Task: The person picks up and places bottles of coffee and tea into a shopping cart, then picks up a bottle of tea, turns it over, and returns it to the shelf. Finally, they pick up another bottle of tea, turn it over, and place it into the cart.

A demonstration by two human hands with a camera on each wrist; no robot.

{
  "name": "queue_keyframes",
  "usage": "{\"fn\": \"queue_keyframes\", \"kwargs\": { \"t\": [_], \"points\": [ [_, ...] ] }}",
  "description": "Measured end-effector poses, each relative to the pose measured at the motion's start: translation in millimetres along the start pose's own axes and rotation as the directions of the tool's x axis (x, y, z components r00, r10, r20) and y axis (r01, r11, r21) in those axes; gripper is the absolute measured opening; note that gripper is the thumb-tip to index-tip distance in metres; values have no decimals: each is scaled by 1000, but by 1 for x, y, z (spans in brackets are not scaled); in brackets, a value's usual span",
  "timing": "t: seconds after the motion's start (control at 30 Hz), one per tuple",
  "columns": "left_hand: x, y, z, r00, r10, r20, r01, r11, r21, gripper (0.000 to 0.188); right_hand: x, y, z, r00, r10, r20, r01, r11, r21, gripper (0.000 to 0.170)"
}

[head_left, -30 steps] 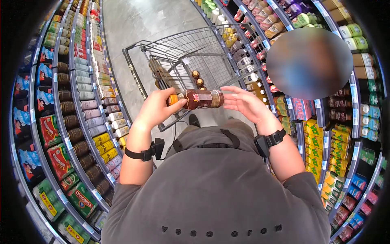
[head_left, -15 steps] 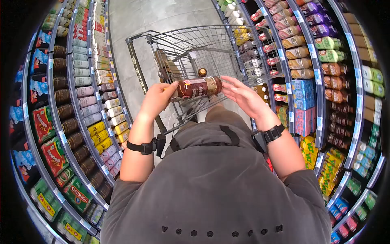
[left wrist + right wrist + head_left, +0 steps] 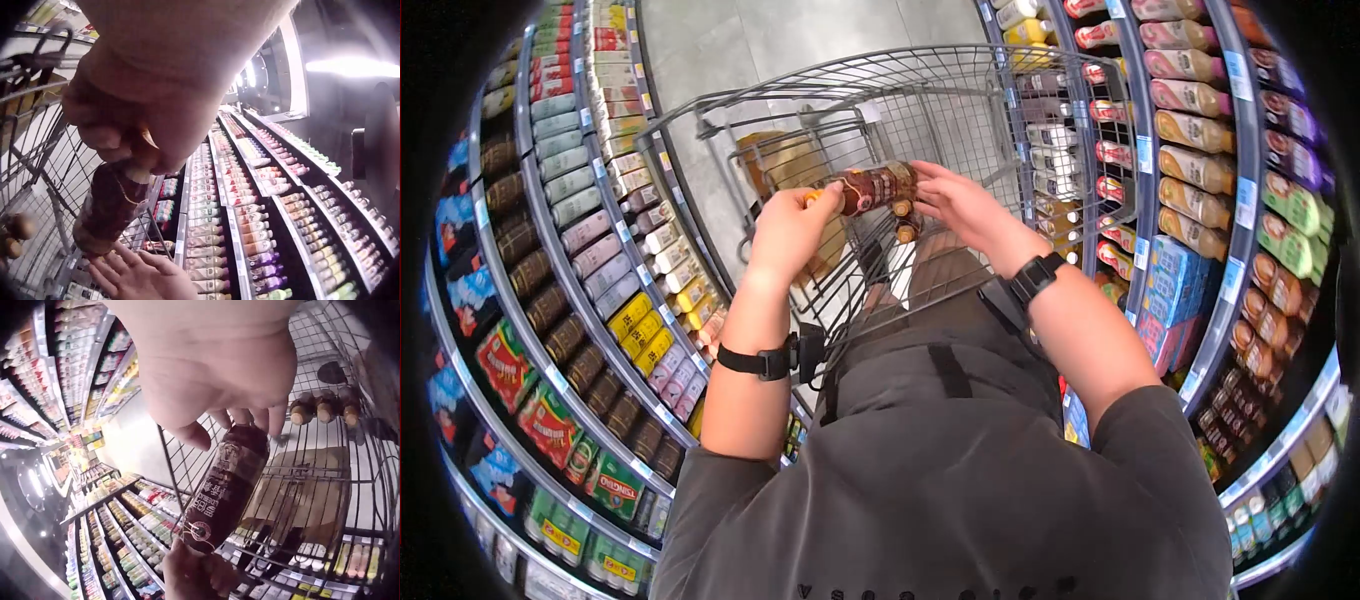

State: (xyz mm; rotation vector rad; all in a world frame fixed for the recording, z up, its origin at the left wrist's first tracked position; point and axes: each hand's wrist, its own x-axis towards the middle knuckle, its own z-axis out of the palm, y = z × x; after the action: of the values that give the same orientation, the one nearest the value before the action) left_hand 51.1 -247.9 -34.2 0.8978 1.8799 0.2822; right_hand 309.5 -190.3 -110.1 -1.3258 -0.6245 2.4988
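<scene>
A dark red-brown bottle with a printed label (image 3: 878, 188) lies roughly level above the wire cart. My left hand (image 3: 788, 232) grips its orange-capped neck; in the left wrist view the fingers of that hand (image 3: 137, 106) curl round the cap end of the bottle (image 3: 109, 203). My right hand (image 3: 965, 208) is at the bottle's base with fingers extended. In the right wrist view, those fingertips meet the base end of the bottle (image 3: 225, 487), while the right hand's palm (image 3: 215, 375) stays off it.
Below the hands is the shopping cart (image 3: 940, 62), holding several capped bottles (image 3: 324, 411) and a brown cardboard piece (image 3: 300, 494). Shelves of drinks run along the left (image 3: 550, 290) and right (image 3: 1190, 130). Grey floor (image 3: 700, 45) shows beyond the cart.
The cart looks larger and nearer, and the shelves have shifted in view. The bottle and both hands have moved slightly left and up in the head view; the left hand keeps its grip.
</scene>
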Motion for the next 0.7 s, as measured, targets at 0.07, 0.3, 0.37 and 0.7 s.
{"fn": "queue_keyframes", "kwargs": {
  "t": [0.07, 0.3, 0.37, 0.7],
  "points": [
    [30, 9, 16, 998, -61, 9, 60, 997, 45, 58, 33, 10, -17, 1000, 14, -19, -12, 995, 95, 63],
    [118, 6, 76, 978, -207, -12, 201, 930, 307, 58, 113, 29, -48, 996, 88, 24, -89, 995, 42, 70],
    [142, -6, 89, 979, -205, -4, 194, 917, 348, 58, 126, 35, -55, 993, 111, 44, -112, 994, 2, 76],
    [213, -27, 148, 945, -324, 40, 237, 763, 601, 67, 166, 66, -85, 986, 169, -10, -169, 985, 23, 76]
  ]
}}
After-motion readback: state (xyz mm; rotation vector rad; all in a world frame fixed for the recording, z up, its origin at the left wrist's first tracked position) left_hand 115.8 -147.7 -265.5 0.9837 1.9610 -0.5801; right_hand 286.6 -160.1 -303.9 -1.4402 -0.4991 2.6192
